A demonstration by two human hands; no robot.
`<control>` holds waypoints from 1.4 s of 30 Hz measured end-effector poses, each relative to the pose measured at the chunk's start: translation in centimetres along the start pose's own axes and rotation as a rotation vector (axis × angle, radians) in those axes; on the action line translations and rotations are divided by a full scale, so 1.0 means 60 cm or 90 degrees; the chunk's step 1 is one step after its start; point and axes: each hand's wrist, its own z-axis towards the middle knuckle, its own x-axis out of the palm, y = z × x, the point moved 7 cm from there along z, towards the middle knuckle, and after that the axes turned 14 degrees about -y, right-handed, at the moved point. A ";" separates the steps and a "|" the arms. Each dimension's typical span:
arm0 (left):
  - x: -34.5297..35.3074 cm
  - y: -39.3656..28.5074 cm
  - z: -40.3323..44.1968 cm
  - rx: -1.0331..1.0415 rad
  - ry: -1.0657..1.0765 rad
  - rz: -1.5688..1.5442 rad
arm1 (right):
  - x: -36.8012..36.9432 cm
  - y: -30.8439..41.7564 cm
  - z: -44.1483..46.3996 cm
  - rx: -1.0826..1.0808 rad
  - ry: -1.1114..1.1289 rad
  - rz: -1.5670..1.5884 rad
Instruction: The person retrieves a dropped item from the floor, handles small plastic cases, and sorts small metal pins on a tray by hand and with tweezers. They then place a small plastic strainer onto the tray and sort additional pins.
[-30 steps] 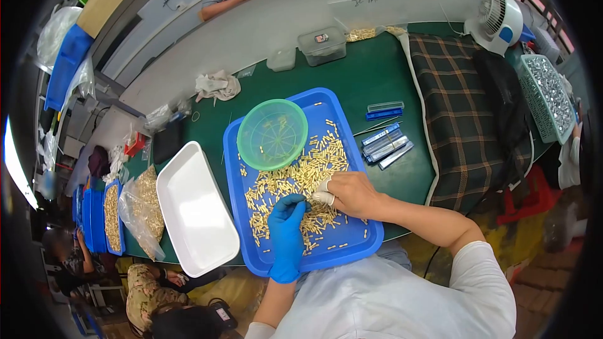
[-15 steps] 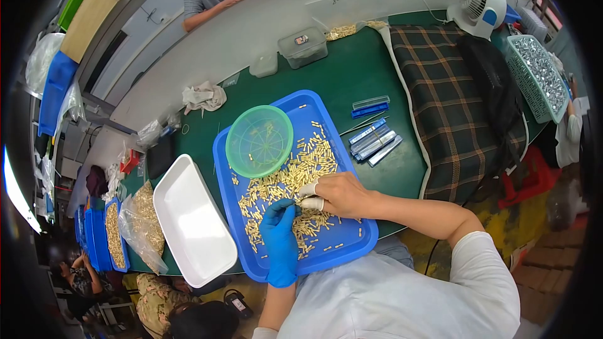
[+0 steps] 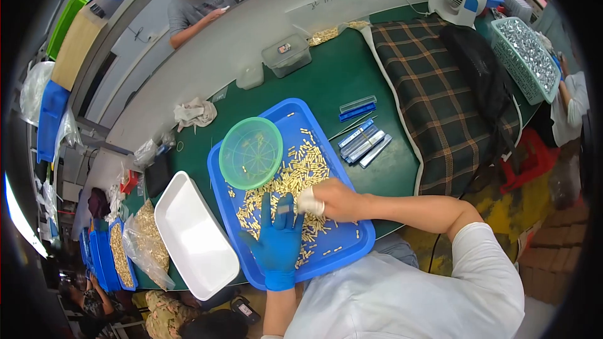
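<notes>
My left hand [image 3: 276,245], in a blue glove, is palm up with its fingers spread over the blue tray [image 3: 254,278]. A small grey patch shows on its fingers; I cannot make out what it is. Close by on the right, my right hand [image 3: 331,199] has white covers on its fingertips, and its fingers are bent together; anything between them is too small to tell. Many small brass-coloured pieces [image 3: 304,166] lie loose in the tray around both hands. A green round sieve [image 3: 251,152] rests on the tray's upper left part.
Left of the tray stands a white tray [image 3: 195,235], with a bag of brass pieces [image 3: 149,232] beyond it. Blue and clear cases [image 3: 364,144] lie to the right, near a plaid cushion [image 3: 427,100]. Across the partition is a person [image 3: 201,6].
My left hand has opened from a pinch and turned palm up, with its fingers stretched out. My right hand has come slightly away from its fingertips. The whole view has shifted.
</notes>
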 end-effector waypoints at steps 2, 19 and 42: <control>-0.004 0.002 -0.001 0.001 0.063 -0.039 | 0.001 -0.001 -0.006 -0.021 0.005 -0.054; 0.009 0.003 -0.002 0.010 0.063 -0.056 | -0.027 0.000 0.011 -0.019 -0.089 -0.017; 0.009 0.010 0.010 0.050 -0.047 0.182 | 0.020 -0.038 -0.009 0.197 0.175 0.048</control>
